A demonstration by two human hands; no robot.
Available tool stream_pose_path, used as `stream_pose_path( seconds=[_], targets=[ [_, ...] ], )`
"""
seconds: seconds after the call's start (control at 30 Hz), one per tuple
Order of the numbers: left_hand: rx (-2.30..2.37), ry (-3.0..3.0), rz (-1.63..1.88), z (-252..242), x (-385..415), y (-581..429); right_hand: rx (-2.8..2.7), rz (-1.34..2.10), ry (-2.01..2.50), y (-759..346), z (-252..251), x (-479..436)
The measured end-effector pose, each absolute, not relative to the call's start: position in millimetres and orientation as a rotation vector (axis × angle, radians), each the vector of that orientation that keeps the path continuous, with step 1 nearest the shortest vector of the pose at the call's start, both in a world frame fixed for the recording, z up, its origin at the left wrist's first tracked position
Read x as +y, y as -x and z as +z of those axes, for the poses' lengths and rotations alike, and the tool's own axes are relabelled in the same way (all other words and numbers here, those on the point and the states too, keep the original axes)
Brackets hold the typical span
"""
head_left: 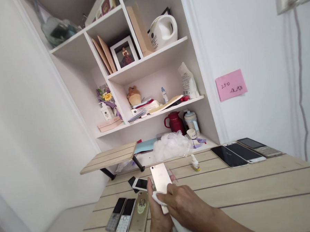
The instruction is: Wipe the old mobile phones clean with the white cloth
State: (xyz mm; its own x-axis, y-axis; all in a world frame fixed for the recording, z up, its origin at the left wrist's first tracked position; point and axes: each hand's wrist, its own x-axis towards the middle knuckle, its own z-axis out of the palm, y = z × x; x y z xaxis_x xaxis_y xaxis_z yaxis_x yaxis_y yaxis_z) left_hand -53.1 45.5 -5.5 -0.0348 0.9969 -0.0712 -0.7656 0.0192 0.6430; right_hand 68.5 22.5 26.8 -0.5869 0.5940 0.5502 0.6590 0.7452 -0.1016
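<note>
My left hand [158,216] is wrapped round a pale gold smartphone [160,176], its back facing up and camera end pointing away. In my closed right hand [187,201] is a white cloth [157,198], pressed against the lower part of the phone's back. Part of the cloth hangs below that hand. Left of my hands lie a grey keypad phone [115,214], a white keypad phone [125,218] and a gold smartphone [137,220] with a ring holder. A white smartphone [140,183] rests partly over a dark one beyond them.
A small white bottle [195,163] stands on the slatted table [252,190]. Several phones, including a black smartphone [228,156], lie by the wall at right. Behind are a raised wooden stand [110,156], crumpled clear plastic [172,145], a red jug [175,123] and shelves.
</note>
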Motion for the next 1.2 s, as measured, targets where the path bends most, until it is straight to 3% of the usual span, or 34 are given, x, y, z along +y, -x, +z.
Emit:
stream_pose_path(
  seconds=[0.3,0.63,0.93,1.2],
  targets=[
    [0.486,-0.527,1.294,6,40,39,-1.975,-0.191,1.288,-87,24,49],
    [0.636,-0.581,1.262,24,53,52,-2.399,0.033,0.914,-75,30,22],
    [0.511,-0.425,1.168,-24,52,69,-2.282,-0.01,1.001,-68,-22,42],
    [0.479,-0.454,1.072,-36,66,76,-2.208,-0.112,1.048,-79,-48,45]
  ],
)
